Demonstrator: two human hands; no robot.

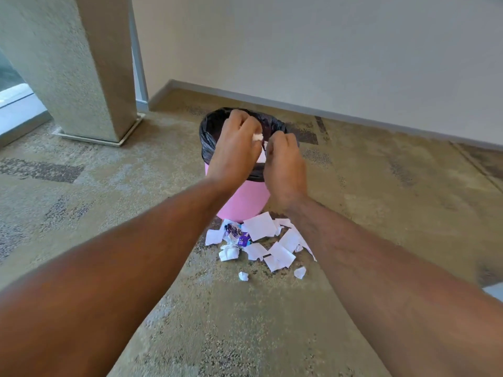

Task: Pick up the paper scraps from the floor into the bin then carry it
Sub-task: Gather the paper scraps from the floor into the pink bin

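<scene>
- Here, both bare forearms are reaching forward and down, meeting over the mouth of the pink bin (pixel 239 198), which is standing on the carpeted floor (pixel 381 213) near the wall (pixel 326 50).
- The left hand (pixel 235 148) is hanging palm down over the bin's opening, its fingers curling round a small white paper scrap (pixel 258 137) that is showing at the fingertips.
- The right hand (pixel 284 161) is hovering just beside the left one, fingers curling downward, with a second white scrap (pixel 261 157) peeking out at its inner edge; whether it is actually pinching that piece is hard to tell.
- The black liner (pixel 211 137) is folding over the bin's rim, and the 2 hands are covering most of the opening, so the bin's contents are not showing.
- The right forearm is crossing over the right edge of the paper pile (pixel 261 243), hiding some pieces.
- The pile is lying on the floor just in front of the bin's base, touching it: roughly 8 flat white pieces overlapping, so an exact count is not possible.
- 1 purple printed wrapper (pixel 239 235) is lying among them, and 1 crumpled white wad (pixel 228 253) at the pile's left.
- 2 small balled scraps are lying a little apart from the pile, nearer the camera: 1 at (pixel 243 276) and 1 at (pixel 300 272).
- 1 textured column (pixel 89 63) is standing to the left, well apart from the bin.
</scene>
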